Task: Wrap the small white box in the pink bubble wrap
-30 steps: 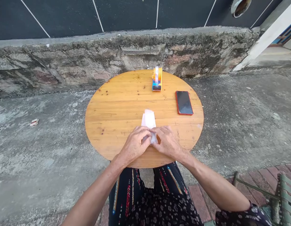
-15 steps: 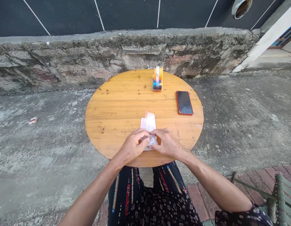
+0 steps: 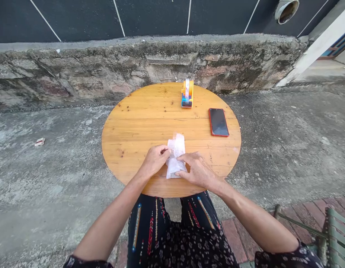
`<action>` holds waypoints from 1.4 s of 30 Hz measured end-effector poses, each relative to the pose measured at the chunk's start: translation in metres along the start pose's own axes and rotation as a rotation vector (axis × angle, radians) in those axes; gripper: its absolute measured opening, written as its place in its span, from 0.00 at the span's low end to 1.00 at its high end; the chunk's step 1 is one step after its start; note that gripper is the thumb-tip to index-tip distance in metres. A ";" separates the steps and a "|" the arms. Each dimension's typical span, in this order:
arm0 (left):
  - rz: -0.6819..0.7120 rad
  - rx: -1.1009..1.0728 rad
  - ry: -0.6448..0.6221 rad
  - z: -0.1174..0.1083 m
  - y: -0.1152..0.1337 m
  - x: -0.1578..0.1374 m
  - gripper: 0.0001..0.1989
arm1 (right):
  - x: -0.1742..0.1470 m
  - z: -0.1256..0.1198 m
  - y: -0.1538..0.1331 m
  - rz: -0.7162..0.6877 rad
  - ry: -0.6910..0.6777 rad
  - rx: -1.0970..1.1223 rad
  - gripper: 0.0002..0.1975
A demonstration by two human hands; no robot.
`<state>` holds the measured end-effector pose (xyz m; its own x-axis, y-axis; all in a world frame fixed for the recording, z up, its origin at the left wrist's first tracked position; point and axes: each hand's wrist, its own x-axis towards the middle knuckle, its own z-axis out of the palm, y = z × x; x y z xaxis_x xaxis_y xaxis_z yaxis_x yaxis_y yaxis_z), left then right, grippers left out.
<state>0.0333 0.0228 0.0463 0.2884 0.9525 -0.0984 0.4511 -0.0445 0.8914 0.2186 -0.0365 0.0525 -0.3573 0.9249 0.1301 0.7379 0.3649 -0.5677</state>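
A whitish, translucent bundle of bubble wrap (image 3: pixel 176 163) lies near the front edge of the round wooden table (image 3: pixel 139 130), its far end folded into two uneven flaps. At its left edge, my left hand (image 3: pixel 156 160) is closed in a pinch, thumb and forefinger on the wrap. From the right, my right hand (image 3: pixel 198 169) grips the bundle, with thumb and forefinger on its upper face and the other fingers mostly hidden. Whatever the wrap may contain cannot be made out.
A yellow and blue tape dispenser (image 3: pixel 187 93) stands at the table's far side. To the right lies a phone (image 3: pixel 218 122) in a red case. A low stone wall (image 3: pixel 105 72) runs behind the table. A green slatted chair (image 3: pixel 338 232) stands at the lower right.
My left hand has moved left and slightly away from me, from the bundle's middle to its left edge, uncovering its near part. My right hand has stayed almost in place.
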 end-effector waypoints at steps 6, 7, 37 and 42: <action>-0.042 0.159 -0.038 0.008 -0.001 0.014 0.18 | -0.001 -0.001 -0.003 -0.035 0.021 -0.006 0.19; -0.037 0.176 -0.041 0.009 0.000 0.014 0.18 | -0.001 -0.002 -0.003 -0.038 0.021 -0.005 0.19; -0.241 0.292 -0.402 -0.013 0.016 0.040 0.11 | 0.030 -0.018 0.007 0.107 -0.228 0.183 0.11; -0.237 0.273 -0.440 -0.014 0.011 0.042 0.09 | 0.036 -0.018 0.012 0.109 -0.268 0.246 0.11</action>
<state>0.0387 0.0663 0.0580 0.4509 0.7331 -0.5091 0.7317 0.0231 0.6813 0.2250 0.0028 0.0649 -0.4459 0.8840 -0.1406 0.6318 0.1997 -0.7490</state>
